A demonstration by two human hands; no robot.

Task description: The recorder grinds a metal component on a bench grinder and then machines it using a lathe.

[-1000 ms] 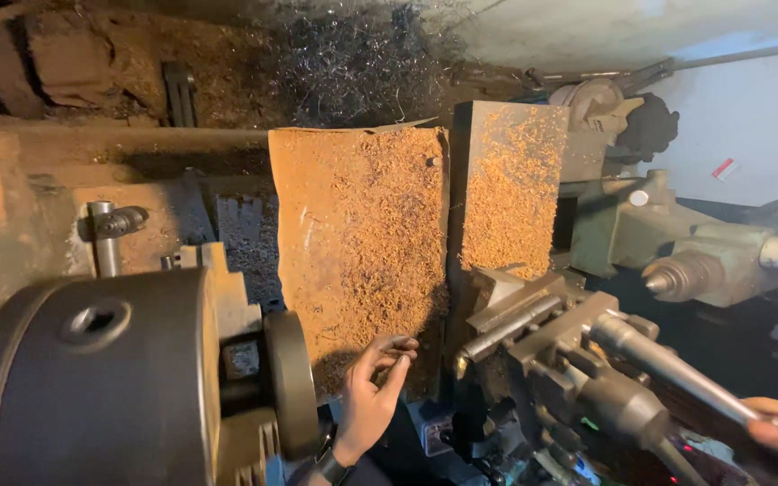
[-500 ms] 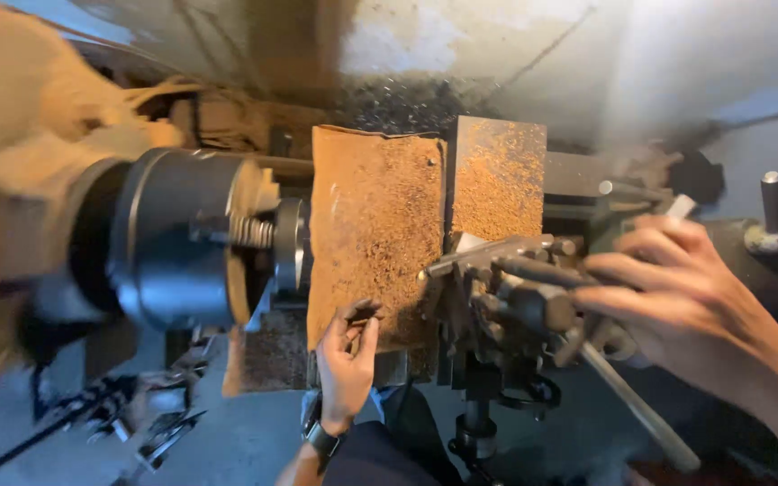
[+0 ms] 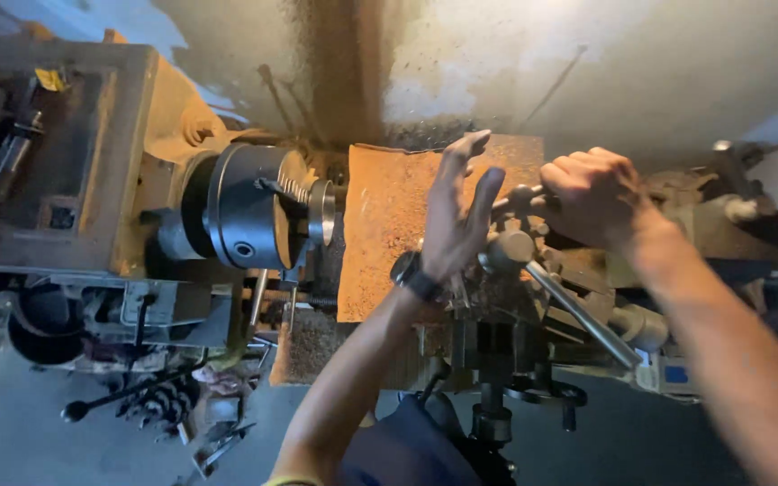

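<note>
Tool post (image 3: 511, 247) sits mid-lathe, just right of the rusty chip-covered guard plate (image 3: 389, 225), w/ a long lever handle (image 3: 583, 310) slanting down-right from it. Head view: our right hand (image 3: 598, 196) is on top of the post, fingers curled tight round its upper handle. Our left hand (image 3: 456, 216) rests flat vs. the post's left side, fingers apart & pointing up, dark watch at wrist. Chuck (image 3: 249, 216) is well left, w/ a threaded workpiece (image 3: 303, 193) sticking out toward the plate.
</note>
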